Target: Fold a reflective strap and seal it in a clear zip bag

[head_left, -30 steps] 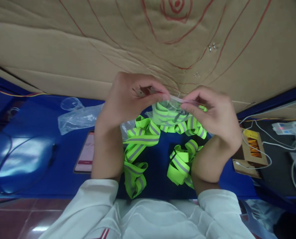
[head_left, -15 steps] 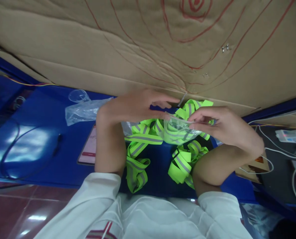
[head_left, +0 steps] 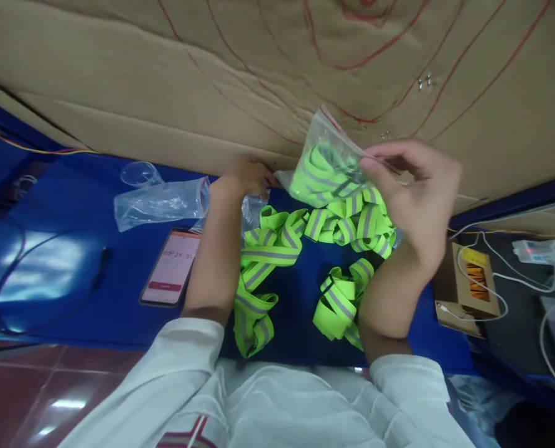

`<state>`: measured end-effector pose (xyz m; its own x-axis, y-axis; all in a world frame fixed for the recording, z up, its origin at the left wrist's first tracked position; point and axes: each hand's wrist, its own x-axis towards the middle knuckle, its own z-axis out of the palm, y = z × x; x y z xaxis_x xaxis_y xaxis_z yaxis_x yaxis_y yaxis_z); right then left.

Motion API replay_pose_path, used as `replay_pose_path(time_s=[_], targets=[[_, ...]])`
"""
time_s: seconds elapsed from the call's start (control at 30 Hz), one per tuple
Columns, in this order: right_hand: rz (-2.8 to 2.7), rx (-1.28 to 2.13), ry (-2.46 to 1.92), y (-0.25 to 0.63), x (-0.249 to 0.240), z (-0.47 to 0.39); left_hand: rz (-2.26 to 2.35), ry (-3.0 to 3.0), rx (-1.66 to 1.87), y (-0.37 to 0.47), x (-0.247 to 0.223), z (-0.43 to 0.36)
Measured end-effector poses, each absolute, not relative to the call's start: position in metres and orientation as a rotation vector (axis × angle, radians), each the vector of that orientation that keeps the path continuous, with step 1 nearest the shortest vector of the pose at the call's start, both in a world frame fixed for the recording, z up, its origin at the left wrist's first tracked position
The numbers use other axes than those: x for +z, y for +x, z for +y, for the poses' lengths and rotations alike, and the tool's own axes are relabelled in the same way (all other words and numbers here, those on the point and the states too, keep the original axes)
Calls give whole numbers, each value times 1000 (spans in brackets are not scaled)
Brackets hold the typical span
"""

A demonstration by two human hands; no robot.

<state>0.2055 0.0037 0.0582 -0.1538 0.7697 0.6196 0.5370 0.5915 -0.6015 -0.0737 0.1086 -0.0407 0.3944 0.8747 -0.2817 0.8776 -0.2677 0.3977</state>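
Observation:
My right hand (head_left: 412, 186) pinches the top edge of a clear zip bag (head_left: 328, 162), raised above the table. A coiled neon-yellow reflective strap with a grey stripe and black buckle shows through the plastic. Over by the cardboard, my left hand (head_left: 247, 177) is blurred, close to some clear plastic bags (head_left: 255, 211); its fingers are too smeared to read. Loose reflective straps (head_left: 272, 252) lie in a tangle below it, and a strap heap (head_left: 352, 218) sits beneath the held bag. Nearer my body rests another bundled strap (head_left: 338, 305) with a black buckle.
A cardboard wall (head_left: 165, 81) with red drawn lines closes off the back of the blue table (head_left: 86, 249). On the left are a phone (head_left: 170, 267) and an empty plastic bag (head_left: 160, 202). At right stand an open carton (head_left: 473, 286), white cables and a power strip (head_left: 543, 252).
My right hand has lifted the filled bag up and away from the straps. My left hand has let go of that bag and moved left and down beside the empty bags.

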Motion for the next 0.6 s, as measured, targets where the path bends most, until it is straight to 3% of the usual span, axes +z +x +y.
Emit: replay_pose_path(time_s=[0.13, 0.27, 0.47, 0.6], targets=[[-2016, 273, -1314, 194, 37, 31, 1562, 2139, -184, -75, -40, 112], [-2019, 124, -1432, 188, 23, 48, 1648, 2175, -86, -84, -13, 95], [-2136, -133, -1572, 184, 18, 52, 1801, 2231, 690, -77, 47, 37], [-2254, -64, -1514, 181, 26, 41, 1732, 2183, 1340, -87, 58, 19]])
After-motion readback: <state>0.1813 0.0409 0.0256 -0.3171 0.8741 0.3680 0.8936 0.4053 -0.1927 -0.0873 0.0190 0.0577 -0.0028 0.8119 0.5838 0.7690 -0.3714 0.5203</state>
